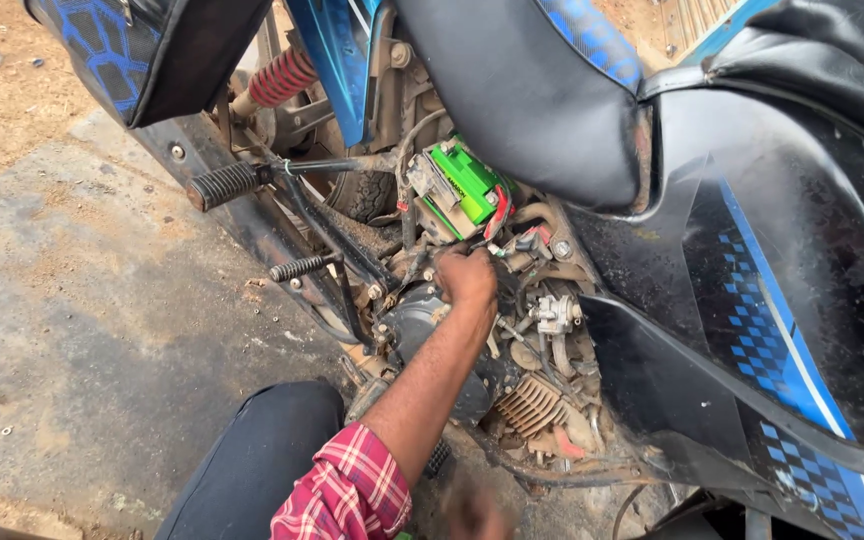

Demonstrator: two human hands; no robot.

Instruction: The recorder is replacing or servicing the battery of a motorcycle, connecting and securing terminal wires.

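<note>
Closed fingers of the left hand (466, 278) press into the wiring and small parts just below the green battery (464, 184), at the centre of the exposed motorcycle engine bay; what they pinch is hidden by the hand itself. A plaid red sleeve (347, 495) covers the arm, reaching in from the near edge. Blurred at the near edge, the right hand (475, 512) gives no readable grip. A black footpeg (224, 185) projects to the left of the battery, a red shock spring (282, 78) sits farther back, and the black and blue fuel tank panel (782, 290) fills the right
</note>
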